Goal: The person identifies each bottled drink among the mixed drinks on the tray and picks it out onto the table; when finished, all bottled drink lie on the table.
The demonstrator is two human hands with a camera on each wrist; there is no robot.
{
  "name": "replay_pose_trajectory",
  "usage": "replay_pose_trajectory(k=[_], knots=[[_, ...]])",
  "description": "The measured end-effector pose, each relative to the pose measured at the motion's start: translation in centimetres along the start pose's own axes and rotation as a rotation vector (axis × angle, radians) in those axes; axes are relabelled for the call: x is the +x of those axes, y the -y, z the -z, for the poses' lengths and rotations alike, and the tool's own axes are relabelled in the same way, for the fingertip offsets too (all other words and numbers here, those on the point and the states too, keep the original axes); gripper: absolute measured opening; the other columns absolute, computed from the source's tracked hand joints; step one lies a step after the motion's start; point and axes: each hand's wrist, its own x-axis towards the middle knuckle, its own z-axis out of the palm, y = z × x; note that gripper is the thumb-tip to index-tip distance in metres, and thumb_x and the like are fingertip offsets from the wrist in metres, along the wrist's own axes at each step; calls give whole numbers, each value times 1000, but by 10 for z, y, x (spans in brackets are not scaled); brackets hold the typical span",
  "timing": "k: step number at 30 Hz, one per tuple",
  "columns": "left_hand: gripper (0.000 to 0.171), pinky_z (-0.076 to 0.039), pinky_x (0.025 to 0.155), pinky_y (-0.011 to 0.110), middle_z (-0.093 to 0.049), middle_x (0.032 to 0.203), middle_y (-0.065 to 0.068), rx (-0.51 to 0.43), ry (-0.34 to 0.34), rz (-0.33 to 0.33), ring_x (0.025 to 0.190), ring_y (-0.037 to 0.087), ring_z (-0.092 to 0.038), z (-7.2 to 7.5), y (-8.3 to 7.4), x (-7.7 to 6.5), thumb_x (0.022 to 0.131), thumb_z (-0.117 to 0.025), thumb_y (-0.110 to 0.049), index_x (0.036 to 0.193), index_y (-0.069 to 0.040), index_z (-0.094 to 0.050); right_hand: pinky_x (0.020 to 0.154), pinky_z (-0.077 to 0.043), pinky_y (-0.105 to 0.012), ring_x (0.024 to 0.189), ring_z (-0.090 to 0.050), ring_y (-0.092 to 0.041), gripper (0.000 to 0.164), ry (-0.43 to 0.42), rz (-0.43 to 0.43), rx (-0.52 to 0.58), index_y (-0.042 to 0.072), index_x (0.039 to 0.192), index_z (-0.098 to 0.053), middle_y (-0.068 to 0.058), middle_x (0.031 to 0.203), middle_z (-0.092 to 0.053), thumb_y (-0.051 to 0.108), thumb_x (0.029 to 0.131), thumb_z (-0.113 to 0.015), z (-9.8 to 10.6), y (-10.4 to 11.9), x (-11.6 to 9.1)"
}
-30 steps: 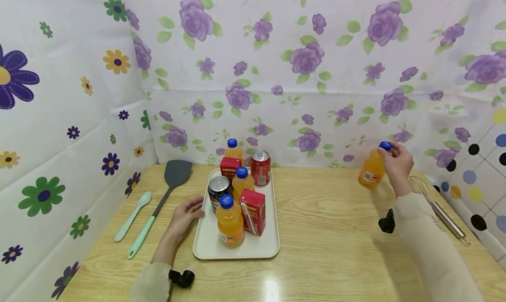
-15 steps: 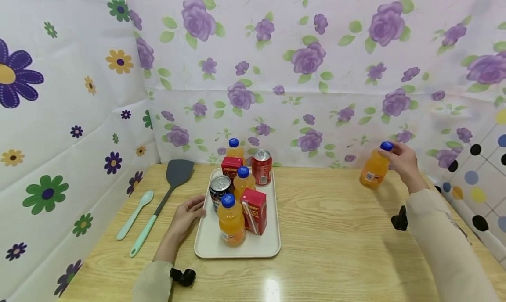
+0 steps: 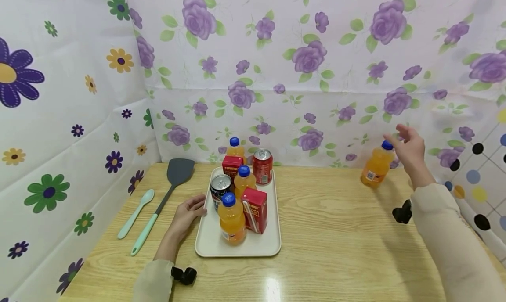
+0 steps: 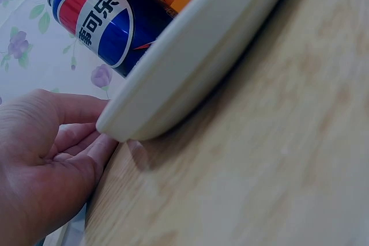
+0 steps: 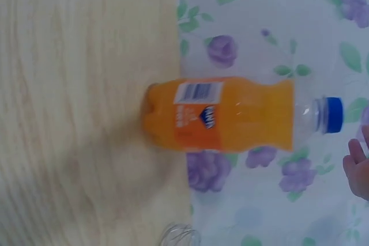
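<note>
At the tray's left side my left hand (image 3: 187,215) holds the rim of a cream tray (image 3: 258,248), thumb and fingers at its edge. The tray bears orange soda bottles (image 3: 232,225), red drink cartons (image 3: 256,210), a dark blue cola can (image 4: 95,18) and a red can (image 3: 262,167). On the far right, by the back wall, another orange soda bottle (image 3: 374,167) with a blue cap stands upright on the table. My right hand (image 3: 410,150) is just above and right of its cap, fingers apart and holding nothing. The right wrist view shows this bottle (image 5: 230,113) whole.
Left of the tray lie a grey spatula (image 3: 178,172) with a mint handle and a mint spoon (image 3: 136,214). Part of a wire whisk (image 5: 180,235) shows near the right bottle. Flowered cloth (image 3: 308,117) hangs along the table's back edge.
My right hand has let go of the orange soda bottle's cap and lifted up and to the right. That bottle stays in place. The left hand keeps its place at the tray.
</note>
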Motion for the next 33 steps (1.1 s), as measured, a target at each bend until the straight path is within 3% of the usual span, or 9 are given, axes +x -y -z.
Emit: replay_pose_trajectory(k=[9,12,16,21,26,33], knots=[[58,-47,84,6,-41,151,22,7,-10,20,140,33,-41,1,2,2,89,-58,3,145,3,-40,118,-33,-28,139,-39,-20,70,-46,1,64,13,150,-37,1,150,-45,46,92,-59,-3,27,-6],[58,-47,83,6,-41,151,23,7,-7,21,140,33,-41,1,3,1,90,-58,3,145,4,-40,105,-41,-12,124,-48,-9,66,-48,19,94,12,147,-41,13,131,-53,43,92,-61,-9,32,-10],[58,-46,84,5,-40,152,23,6,-1,19,141,33,-41,0,0,0,90,-59,1,145,3,-40,81,-45,-2,101,-50,6,57,-44,86,149,10,140,-50,27,109,-51,37,92,-64,-21,40,-16],[58,-45,86,4,-40,152,22,11,8,15,141,32,-41,2,-2,-1,91,-59,0,146,2,-39,76,-44,-2,92,-52,9,43,-15,163,214,11,129,-58,27,101,-54,33,93,-64,-44,52,-25],[58,-46,85,5,-42,151,22,4,0,7,140,33,-42,1,-3,0,90,-59,1,145,3,-41,74,-45,-4,92,-54,7,34,64,202,262,14,125,-61,26,97,-57,29,94,-64,-72,68,-33],[57,-47,83,6,-43,150,23,-5,-2,9,140,34,-42,0,0,1,90,-59,2,144,4,-42,75,-47,-5,88,-56,6,44,158,219,276,-2,129,-58,26,91,-59,25,95,-63,-120,86,-43]])
